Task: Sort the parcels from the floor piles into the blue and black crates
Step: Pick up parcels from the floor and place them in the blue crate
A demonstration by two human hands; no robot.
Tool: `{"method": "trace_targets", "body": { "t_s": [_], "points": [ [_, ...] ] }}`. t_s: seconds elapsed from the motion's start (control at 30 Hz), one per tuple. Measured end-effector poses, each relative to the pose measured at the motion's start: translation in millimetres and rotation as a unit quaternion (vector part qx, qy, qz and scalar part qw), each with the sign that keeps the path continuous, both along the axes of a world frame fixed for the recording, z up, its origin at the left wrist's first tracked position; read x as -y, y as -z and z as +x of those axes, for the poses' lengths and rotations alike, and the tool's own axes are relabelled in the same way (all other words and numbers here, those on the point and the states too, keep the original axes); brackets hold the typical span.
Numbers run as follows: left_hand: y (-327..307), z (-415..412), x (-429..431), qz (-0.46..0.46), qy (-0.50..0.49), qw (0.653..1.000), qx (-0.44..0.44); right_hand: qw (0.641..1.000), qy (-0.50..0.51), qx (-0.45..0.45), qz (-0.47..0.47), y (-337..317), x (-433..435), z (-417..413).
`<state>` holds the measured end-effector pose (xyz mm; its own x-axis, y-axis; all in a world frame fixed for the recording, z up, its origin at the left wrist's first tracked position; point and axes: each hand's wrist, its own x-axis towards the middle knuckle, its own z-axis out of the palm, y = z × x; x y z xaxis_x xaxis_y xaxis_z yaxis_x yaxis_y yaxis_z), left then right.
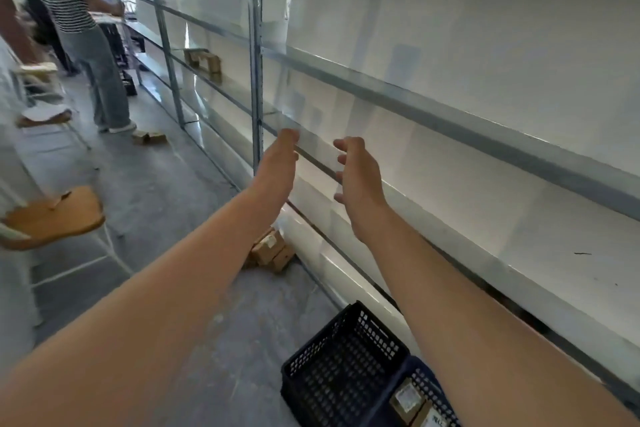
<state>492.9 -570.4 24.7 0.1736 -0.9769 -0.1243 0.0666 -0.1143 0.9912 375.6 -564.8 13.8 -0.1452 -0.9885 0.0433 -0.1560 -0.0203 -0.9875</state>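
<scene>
Both hands empty and apart, raised toward the metal shelving (450, 116): my left hand (281, 156) fingers straight, right hand (360, 180) loosely curled. Floor pile of parcels (272, 250) under my left forearm; black crate (341, 367) touching blue crate (437, 388), which holds a parcel (410, 400)

Parcel label (408, 398) blurred, no text legible

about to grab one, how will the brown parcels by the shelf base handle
The parcels look like small cardboard boxes with flat faces, so probably stiff and unlikely to roll. They lie tilted against each other, so neighbours may slide when one is lifted.
</scene>
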Motion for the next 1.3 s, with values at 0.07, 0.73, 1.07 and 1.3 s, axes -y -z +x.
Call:
{"method": "trace_targets", "body": {
  "t_s": [0.07,0.73,1.07,1.3],
  "points": [
    [3.3,39.6,13.3,0.001,-0.018,1.000,0.009,1.000,-0.017,0.013,0.009,4.5,18.8,39.4],
    [120.3,227.6,257.3,0.133,-0.100,0.985,0.039,0.983,-0.131,0.036,0.125,115.3,301.2,224.6],
    [168.4,258.7,424.4,0.201,-0.082,0.976,0.028,0.978,-0.090,0.043,0.184,169.4,470.6,241.3],
    [223.8,285.0,550.7,0.246,-0.008,0.969,0.012,0.974,-0.027,0.038,0.219,216.2,573.2,259.6]
  ]
}}
